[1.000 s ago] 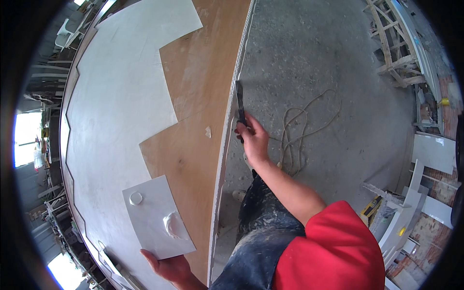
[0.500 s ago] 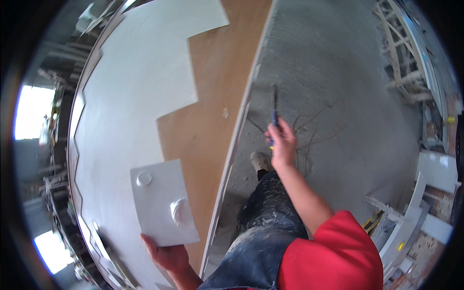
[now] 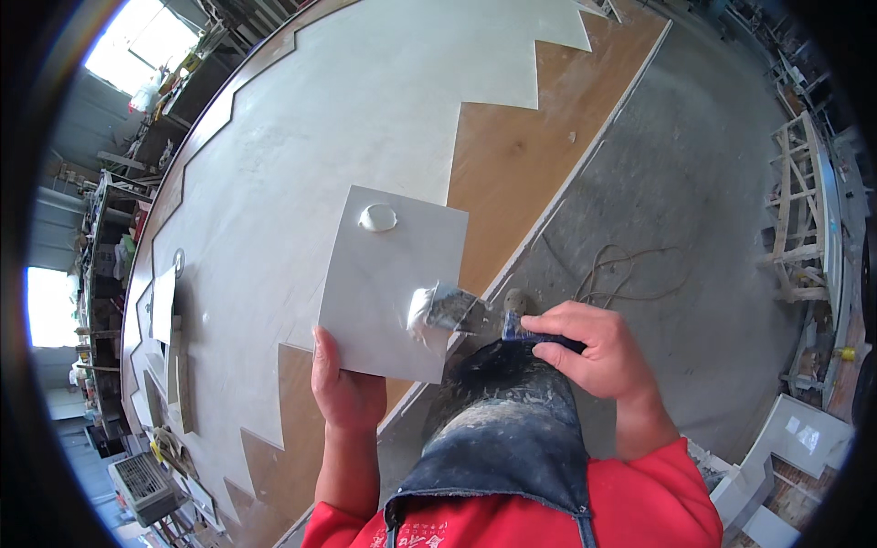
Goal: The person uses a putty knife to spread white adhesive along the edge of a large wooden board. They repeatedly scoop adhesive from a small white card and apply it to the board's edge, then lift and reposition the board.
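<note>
My left hand (image 3: 352, 393) grips the lower left edge of a flat rectangular white board (image 3: 391, 274), thumb over its face. A round flattened dab of white paste (image 3: 377, 217) sits near the board's top. Lower down, by its right edge, lies a thicker lump of white paste (image 3: 419, 315). My right hand (image 3: 598, 345) is closed on the dark blue handle of a putty knife (image 3: 468, 312). The knife's smeared blade reaches over the board's right edge and rests in or against the lump.
A large work surface with zigzag-edged white sheets (image 3: 311, 137) over brown board (image 3: 512, 155) spreads ahead and left. On the grey floor to the right lies a loose cord (image 3: 630, 279). A wooden frame (image 3: 795, 201) stands far right; a grey vented box (image 3: 151, 484) is lower left.
The board has risen toward the middle of the view. My right hand has brought the putty knife from over the floor back to the paste lump. The view has turned.
</note>
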Action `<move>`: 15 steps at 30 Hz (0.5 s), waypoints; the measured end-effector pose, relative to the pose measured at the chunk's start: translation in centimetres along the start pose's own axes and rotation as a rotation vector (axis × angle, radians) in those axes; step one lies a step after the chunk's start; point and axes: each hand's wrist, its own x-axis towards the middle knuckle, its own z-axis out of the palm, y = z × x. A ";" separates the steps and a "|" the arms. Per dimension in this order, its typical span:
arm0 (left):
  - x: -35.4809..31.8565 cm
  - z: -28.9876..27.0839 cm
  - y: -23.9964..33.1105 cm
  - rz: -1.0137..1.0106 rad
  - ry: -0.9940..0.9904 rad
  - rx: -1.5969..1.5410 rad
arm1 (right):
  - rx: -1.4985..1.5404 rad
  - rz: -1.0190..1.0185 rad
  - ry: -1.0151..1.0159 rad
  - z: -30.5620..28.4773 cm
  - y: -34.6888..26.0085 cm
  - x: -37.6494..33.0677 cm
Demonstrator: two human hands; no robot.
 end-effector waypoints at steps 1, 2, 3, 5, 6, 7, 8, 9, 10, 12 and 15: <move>-0.1 -0.2 0.2 0.010 0.010 0.020 | -0.031 -0.006 -0.002 0.3 -0.1 -0.4; -0.1 -0.3 0.3 0.019 0.017 0.042 | -0.075 -0.011 0.010 0.3 -0.4 -0.6; -0.2 -0.2 0.3 0.019 0.018 0.050 | -0.119 -0.019 0.018 0.1 -0.6 -1.0; 0.1 -0.2 -0.1 0.008 -0.002 0.058 | -0.227 -0.024 0.046 -0.8 -0.6 -1.6; 0.0 0.3 0.0 0.013 -0.006 0.051 | -0.190 0.017 0.093 -1.5 0.1 -1.5; 0.4 0.7 0.0 -0.004 0.090 -0.034 | -0.159 0.064 0.152 -2.1 1.8 -1.3; 0.7 0.9 -0.1 -0.003 0.084 -0.047 | -0.126 0.109 0.212 -2.8 3.9 -1.1; 1.0 1.1 -0.2 0.001 0.079 -0.055 | 0.105 0.224 0.322 -3.1 6.9 -1.0; 1.3 1.4 -0.4 -0.008 0.070 -0.053 | 0.393 0.348 0.392 -4.0 9.5 -0.7; 2.0 2.0 -1.0 -0.023 0.056 -0.035 | 0.793 0.450 0.558 -5.8 14.1 0.1; 3.1 2.2 -1.5 -0.095 -0.023 -0.028 | 1.022 0.432 0.786 -6.2 19.4 3.0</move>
